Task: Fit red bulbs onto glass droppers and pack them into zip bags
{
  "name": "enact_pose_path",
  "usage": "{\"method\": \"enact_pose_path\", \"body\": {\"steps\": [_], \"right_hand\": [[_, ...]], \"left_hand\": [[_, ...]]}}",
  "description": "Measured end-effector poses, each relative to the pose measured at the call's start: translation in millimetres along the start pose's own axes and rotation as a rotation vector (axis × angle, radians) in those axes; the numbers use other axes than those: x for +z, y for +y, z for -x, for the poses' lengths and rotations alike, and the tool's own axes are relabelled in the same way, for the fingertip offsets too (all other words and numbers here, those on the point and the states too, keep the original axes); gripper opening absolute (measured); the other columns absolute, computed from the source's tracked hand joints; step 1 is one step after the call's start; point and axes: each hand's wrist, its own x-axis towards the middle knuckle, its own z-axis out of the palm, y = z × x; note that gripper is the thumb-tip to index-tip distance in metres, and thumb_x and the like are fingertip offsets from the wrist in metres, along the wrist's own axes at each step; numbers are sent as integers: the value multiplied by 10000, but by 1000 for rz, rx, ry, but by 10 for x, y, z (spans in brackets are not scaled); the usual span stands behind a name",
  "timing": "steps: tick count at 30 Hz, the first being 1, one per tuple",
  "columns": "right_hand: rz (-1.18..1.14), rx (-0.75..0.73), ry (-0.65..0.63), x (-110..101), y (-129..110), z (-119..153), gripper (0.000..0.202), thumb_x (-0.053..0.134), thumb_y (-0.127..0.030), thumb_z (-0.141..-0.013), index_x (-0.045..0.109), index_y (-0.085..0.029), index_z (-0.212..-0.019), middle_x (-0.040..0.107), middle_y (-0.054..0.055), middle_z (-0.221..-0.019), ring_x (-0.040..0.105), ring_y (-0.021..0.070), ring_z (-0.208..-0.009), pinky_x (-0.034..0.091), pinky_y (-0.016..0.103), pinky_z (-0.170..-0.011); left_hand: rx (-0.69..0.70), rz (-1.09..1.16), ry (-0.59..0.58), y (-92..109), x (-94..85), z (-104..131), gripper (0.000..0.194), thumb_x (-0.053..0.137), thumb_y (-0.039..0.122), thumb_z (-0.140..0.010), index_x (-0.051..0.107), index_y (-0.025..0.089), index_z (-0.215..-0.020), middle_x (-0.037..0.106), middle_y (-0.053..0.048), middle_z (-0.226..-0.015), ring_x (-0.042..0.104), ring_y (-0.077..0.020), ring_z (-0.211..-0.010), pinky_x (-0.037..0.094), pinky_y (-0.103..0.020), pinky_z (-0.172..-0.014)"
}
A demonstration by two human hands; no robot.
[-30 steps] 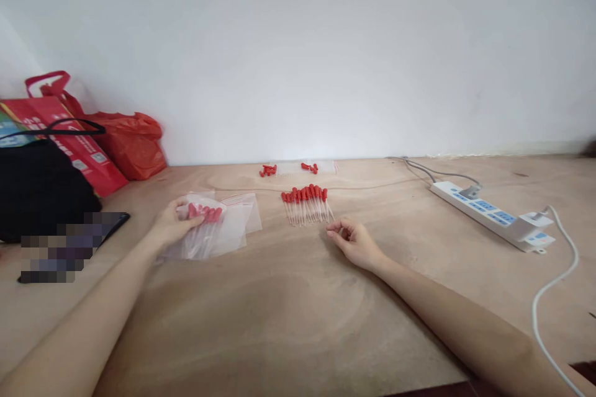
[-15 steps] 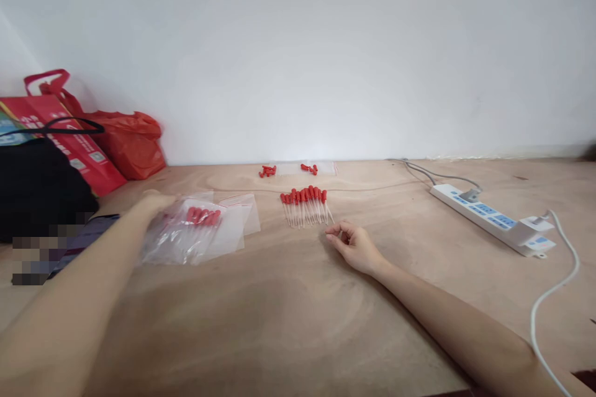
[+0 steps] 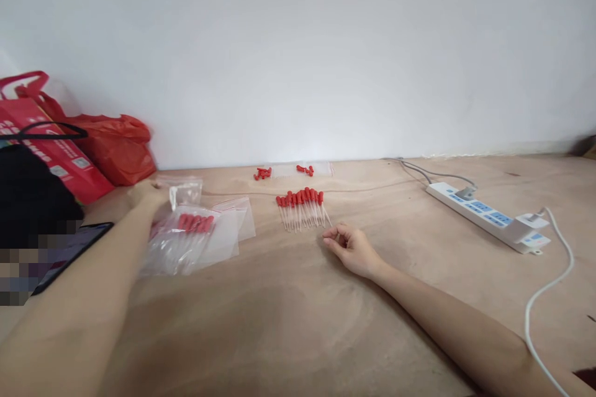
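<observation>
My left hand [image 3: 145,193] is at the left, its fingers closed on the edge of a clear plastic bag [image 3: 187,191]; the fingertips are blurred. Just below it lies a pile of clear zip bags [image 3: 226,239], with several red-topped droppers [image 3: 195,223] inside the upper one. Loosely curled, my right hand [image 3: 351,251] rests on the table with thumb and forefinger close together and nothing visible in them. Beyond its fingertips is a row of droppers [image 3: 300,208] with red rubber bulbs and thin clear stems, side by side, bulbs away from me.
Near the wall lie loose red bulbs [image 3: 263,173] and a clear bag [image 3: 284,169]. A white power strip [image 3: 479,211] with plugs and a white cable [image 3: 535,301] is at the right. Red bags [image 3: 121,149], a black bag [image 3: 35,198] and a dark flat device [image 3: 77,251] are left.
My left hand has lifted the edge of a clear bag, which now stands up above the pile. My right hand stays in place. The view has shifted slightly right.
</observation>
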Motion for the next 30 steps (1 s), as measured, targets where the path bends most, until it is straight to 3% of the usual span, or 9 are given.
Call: {"method": "enact_pose_path", "body": {"steps": [3,5,8,11,13,16,21,25,30], "right_hand": [[-3,-2,20,0,-15,5,152,500,-269,-725,608,-179,-782,571,10,-688,435,89,-522,376,223,-511],[3,-6,50,-6,-7,-8,157,491,-276,-728,605,-177,-769,569,12,-689,428,88,-512,372,223,-502],[48,-7,121,-28,56,-63,162,483,-272,-722,605,-173,-762,564,17,-697,406,82,-484,359,224,-483],[119,5,192,-59,156,-149,165,480,-265,-709,604,-167,-756,552,21,-702,403,84,-484,358,231,-493],[153,16,217,-78,216,-210,169,475,-266,-702,602,-165,-747,549,21,-707,410,88,-495,360,234,-505],[153,39,231,-93,289,-310,175,471,-270,-692,600,-165,-744,561,16,-702,417,91,-494,357,231,-501],[110,116,252,-81,429,-582,211,474,-276,-683,605,-150,-789,606,26,-715,494,113,-559,389,235,-557],[101,183,283,-25,496,-878,265,437,-313,-718,619,-142,-808,638,55,-767,564,144,-686,409,245,-645],[92,293,267,93,449,-1160,309,487,-439,-697,648,-176,-719,655,61,-738,592,187,-729,404,267,-665]], "left_hand": [[-67,-55,222,298,-192,145,411,260,353,-903,392,48,-1144,451,-131,-1156,399,-286,-1107,329,-443,-904],[100,-124,378,552,-265,354,370,313,369,-874,498,84,-1022,538,-88,-1035,486,-230,-1008,372,-351,-874],[401,-187,338,899,-227,850,275,375,336,-828,565,143,-877,588,-61,-911,540,-214,-876,413,-315,-784],[758,-193,158,1123,-47,1453,206,408,254,-776,564,173,-670,603,-51,-721,557,-206,-737,405,-350,-797],[978,-137,52,1224,90,1822,175,409,201,-756,563,180,-677,604,-41,-698,557,-193,-709,359,-397,-882],[1074,24,-84,1347,243,2204,173,396,162,-752,533,183,-646,590,-20,-645,549,-163,-655,340,-422,-917],[1121,332,-403,1374,309,2252,281,517,386,-773,543,158,-936,606,-79,-1010,539,-217,-964,417,-369,-875],[1131,324,-496,1179,284,2062,400,485,373,-821,449,215,-1187,478,-63,-1252,378,-222,-1193,320,-397,-990],[1066,251,-591,1030,257,2035,420,479,390,-827,430,283,-1230,395,-36,-1327,335,-241,-1226,287,-441,-1007]]}}
